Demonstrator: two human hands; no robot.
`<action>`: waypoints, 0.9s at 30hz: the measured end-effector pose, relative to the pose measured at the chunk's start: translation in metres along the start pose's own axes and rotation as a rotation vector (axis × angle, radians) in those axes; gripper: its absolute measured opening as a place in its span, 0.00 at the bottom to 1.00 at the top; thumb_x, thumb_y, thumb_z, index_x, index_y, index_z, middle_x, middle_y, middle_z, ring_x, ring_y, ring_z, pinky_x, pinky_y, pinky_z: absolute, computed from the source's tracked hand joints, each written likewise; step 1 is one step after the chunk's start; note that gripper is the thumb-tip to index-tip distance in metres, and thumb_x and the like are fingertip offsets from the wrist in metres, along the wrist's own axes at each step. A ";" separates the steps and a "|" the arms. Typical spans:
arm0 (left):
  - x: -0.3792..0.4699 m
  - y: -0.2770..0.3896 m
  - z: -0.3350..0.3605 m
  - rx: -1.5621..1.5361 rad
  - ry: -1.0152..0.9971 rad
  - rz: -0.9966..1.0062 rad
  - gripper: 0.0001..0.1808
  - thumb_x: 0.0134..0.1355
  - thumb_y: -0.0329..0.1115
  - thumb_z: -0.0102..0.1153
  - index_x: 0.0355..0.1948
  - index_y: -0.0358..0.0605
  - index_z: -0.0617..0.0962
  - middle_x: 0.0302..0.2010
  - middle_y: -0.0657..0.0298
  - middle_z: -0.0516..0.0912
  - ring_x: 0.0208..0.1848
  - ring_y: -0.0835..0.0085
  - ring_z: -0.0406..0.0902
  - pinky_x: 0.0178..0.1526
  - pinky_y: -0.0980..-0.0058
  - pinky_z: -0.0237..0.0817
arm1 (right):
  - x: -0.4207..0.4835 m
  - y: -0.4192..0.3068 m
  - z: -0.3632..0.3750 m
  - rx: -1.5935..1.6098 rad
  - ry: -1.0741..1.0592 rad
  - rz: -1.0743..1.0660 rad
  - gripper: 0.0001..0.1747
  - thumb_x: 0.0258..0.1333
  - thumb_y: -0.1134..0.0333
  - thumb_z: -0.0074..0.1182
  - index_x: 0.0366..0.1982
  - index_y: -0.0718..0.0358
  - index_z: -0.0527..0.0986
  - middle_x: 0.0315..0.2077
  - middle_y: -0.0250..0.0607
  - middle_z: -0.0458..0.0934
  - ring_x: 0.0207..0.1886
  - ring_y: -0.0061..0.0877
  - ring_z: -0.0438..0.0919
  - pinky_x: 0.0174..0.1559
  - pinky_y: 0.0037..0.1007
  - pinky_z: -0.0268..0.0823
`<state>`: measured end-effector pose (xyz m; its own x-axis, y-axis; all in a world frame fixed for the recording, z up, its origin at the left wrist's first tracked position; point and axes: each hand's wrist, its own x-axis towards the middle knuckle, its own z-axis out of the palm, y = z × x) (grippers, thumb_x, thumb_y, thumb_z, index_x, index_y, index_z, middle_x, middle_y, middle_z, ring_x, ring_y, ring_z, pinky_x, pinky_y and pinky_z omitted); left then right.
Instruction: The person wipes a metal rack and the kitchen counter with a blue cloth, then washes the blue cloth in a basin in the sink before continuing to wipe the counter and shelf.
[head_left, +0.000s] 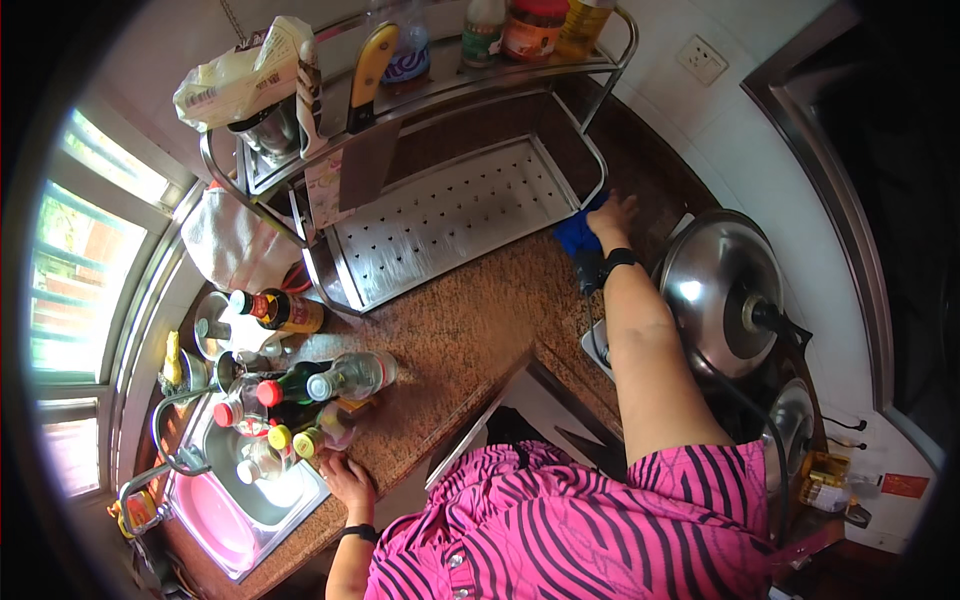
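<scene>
My right hand is stretched out to the back right corner of the brown speckled countertop. It presses on a bunched blue cloth beside the foot of a metal rack; part of the cloth is hidden under the hand. A dark, wet-looking end of the cloth hangs toward me. My left hand rests on the counter's front edge beside the sink and holds nothing. Just beyond its fingers stands a group of bottles, among them a yellow-capped bottle and a clear glass bottle.
The two-tier rack's lower perforated tray spans the back; a yellow-handled knife and jars stand above. At right, a domed steel lid covers a pan. A pink basin sits in the sink. A sauce bottle stands left.
</scene>
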<state>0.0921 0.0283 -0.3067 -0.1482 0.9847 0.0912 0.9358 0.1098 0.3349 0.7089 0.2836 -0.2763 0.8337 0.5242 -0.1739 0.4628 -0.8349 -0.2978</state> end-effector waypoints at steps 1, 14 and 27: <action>0.005 0.001 0.003 -0.001 0.010 0.005 0.12 0.53 0.31 0.50 0.40 0.40 0.71 0.42 0.49 0.69 0.45 0.48 0.66 0.45 0.55 0.59 | 0.021 0.005 0.000 0.010 0.005 -0.001 0.39 0.51 0.66 0.50 0.65 0.47 0.52 0.67 0.46 0.39 0.68 0.50 0.43 0.64 0.49 0.48; 0.049 0.055 0.044 0.083 0.003 -0.016 0.20 0.54 0.32 0.48 0.50 0.39 0.67 0.51 0.39 0.64 0.51 0.39 0.62 0.52 0.51 0.55 | 0.206 0.023 0.040 -0.138 -0.107 -0.271 0.38 0.56 0.46 0.45 0.64 0.51 0.51 0.67 0.47 0.42 0.68 0.50 0.43 0.65 0.49 0.44; 0.045 0.043 0.030 0.107 -0.025 -0.010 0.23 0.53 0.30 0.48 0.52 0.39 0.65 0.54 0.40 0.63 0.54 0.40 0.60 0.55 0.51 0.53 | 0.149 -0.016 0.020 -0.171 -0.098 -0.173 0.37 0.57 0.55 0.45 0.66 0.46 0.48 0.67 0.48 0.41 0.68 0.51 0.43 0.61 0.54 0.50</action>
<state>0.1354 0.0811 -0.3162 -0.1509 0.9864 0.0645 0.9634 0.1322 0.2332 0.8195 0.3788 -0.3161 0.7087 0.6682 -0.2265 0.6470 -0.7435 -0.1691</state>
